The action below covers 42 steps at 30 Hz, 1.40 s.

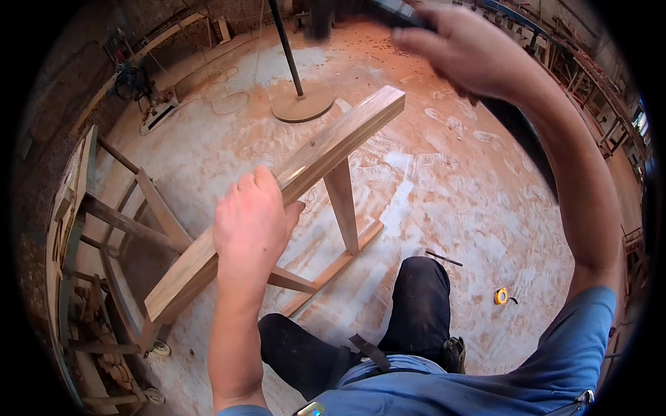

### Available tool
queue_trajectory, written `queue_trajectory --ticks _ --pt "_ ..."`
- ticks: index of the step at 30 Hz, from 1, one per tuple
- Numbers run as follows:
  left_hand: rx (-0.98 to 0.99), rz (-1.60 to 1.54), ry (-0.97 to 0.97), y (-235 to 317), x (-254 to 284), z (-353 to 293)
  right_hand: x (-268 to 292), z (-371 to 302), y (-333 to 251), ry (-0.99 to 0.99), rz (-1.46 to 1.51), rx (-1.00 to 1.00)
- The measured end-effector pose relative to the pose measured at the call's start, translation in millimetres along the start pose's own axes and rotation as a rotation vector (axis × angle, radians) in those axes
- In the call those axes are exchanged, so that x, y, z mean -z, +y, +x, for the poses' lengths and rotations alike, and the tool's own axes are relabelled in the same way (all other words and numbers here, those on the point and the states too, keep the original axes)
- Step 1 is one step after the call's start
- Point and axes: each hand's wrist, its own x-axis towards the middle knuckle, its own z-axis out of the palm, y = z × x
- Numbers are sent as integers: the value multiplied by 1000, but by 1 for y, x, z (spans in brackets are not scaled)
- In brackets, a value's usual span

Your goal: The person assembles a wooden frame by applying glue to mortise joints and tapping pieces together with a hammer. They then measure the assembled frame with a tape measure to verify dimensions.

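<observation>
A long squared wooden beam (326, 149) lies slantwise in front of me as the top rail of a wooden frame. My left hand (251, 215) is wrapped over it near its middle, thumb on the far side. Beneath the beam, slanting wooden legs (340, 201) run down to a low wooden rail (340, 270) near the floor. My right hand (461, 52), raised high at the upper right and smeared by motion, is closed on the handle of a hammer (399, 10). Its dark, blurred head is partly cut off by the upper edge. The hammer is apart from the beam.
A dark pole stands on a round base (303, 102) beyond the beam. To the left is a wooden stand (125, 222) with casters. A thin dark rod (444, 258) and yellow tape measure (501, 296) lie on the dusty floor by my knee. Timber lines the right wall.
</observation>
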Motion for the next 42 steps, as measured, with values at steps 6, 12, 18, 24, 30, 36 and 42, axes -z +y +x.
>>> queue_trajectory --ticks 6,12,18,24,30,36,42 --pt "-57 -38 59 0 5 -2 -45 -6 29 -338 -221 116" --pt "-45 18 118 -1 -14 -2 -22 -11 3 -342 13 -23" --pt "-30 276 583 33 -59 8 -40 -50 -63 -227 499 156" --pt "-68 183 666 40 -75 8 -64 -38 -87 -121 283 596" --pt "-77 116 702 35 -73 2 -91 -35 -103 -153 69 578" --pt "-100 28 513 31 -69 0 -61 -33 -132 -450 -10 399" --pt "-93 -124 452 35 -74 7 -113 -26 -91 -335 -18 617"
